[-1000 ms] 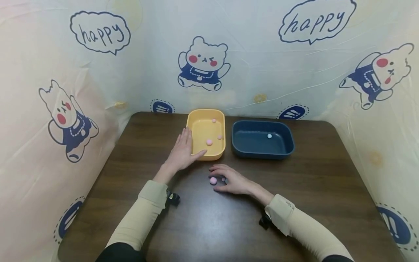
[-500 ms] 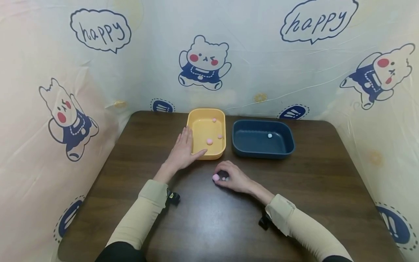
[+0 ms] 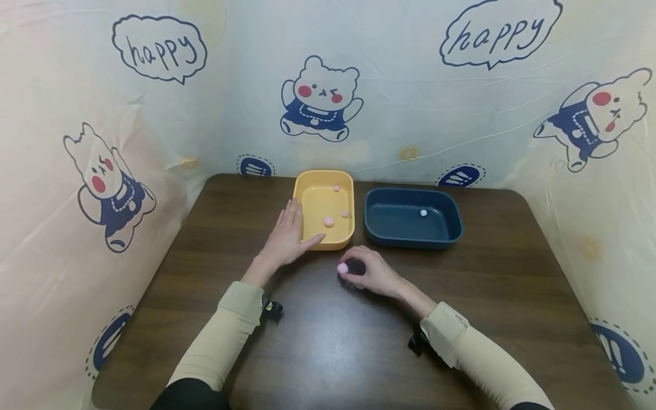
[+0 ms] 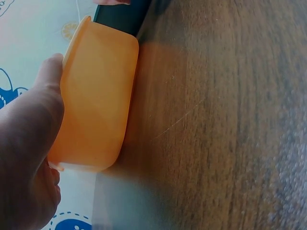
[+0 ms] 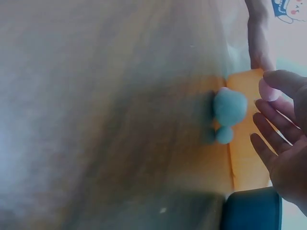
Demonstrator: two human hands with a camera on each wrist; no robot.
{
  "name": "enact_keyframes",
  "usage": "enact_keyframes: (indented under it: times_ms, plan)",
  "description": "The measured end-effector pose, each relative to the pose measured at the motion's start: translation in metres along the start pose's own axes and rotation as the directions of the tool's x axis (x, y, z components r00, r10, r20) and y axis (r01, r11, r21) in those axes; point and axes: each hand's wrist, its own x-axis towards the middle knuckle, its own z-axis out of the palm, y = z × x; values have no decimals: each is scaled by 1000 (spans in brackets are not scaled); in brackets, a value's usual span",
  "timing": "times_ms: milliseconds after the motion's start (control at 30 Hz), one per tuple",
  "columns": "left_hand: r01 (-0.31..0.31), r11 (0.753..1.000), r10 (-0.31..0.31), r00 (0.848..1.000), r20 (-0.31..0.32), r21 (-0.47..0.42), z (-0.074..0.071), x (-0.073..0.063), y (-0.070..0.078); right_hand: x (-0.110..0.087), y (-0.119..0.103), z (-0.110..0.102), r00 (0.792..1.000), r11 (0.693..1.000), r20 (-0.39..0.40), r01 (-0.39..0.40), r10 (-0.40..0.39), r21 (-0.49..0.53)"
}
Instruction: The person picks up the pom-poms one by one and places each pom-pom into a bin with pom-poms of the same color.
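Observation:
My right hand (image 3: 378,274) pinches a pink ball (image 3: 343,268) between thumb and fingers, just in front of the yellow bin (image 3: 314,199). In the right wrist view this pink ball (image 5: 269,90) is at the fingertips, the other fingers spread loosely. Below that hand, a larger pale blue-green ball (image 5: 230,107) and a smaller one (image 5: 224,134) sit on the table; the head view mostly hides them. My left hand (image 3: 283,238) rests on the yellow bin's left rim, fingers straight, thumb over the near corner. Several pink balls (image 3: 329,222) lie inside that bin.
A dark blue bin (image 3: 392,222) stands to the right of the yellow one, with a small pale ball (image 3: 423,213) inside. Both are near the back of the brown wooden table (image 3: 318,347). A printed cloth (image 3: 389,114) hangs behind and along the sides.
My right hand has closed on the pink ball and carried it slightly toward the bins and right, away from the pale balls. The left hand has stayed on the yellow bin.

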Motion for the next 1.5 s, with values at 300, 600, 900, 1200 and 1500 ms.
enact_keyframes:
  times_ms: [300, 600, 900, 1200, 1500]
  plan:
    - [-6, 999, 6, 1000, -8, -37, 3, 0, -2, 10, -12, -13, 996, 997, -77, 46, -41, 69]
    - [-8, 999, 8, 1000, -10, -54, 2, -2, -2, 32, -12, -31, 981, 996, -182, 78, -69, 44]
    - [4, 1000, -4, 1000, -12, -3, 2, -2, -1, 58, -4, -37, 971, 999, -234, 44, -43, -2]
    - [2, 1000, -2, 1000, -5, -5, 2, -1, 0, 83, 4, -37, 968, 1000, -248, 18, -23, -19]
    - [-9, 1000, 9, 1000, -13, -2, 2, 0, -1, 103, 8, -37, 966, 999, -252, -53, 50, -4]
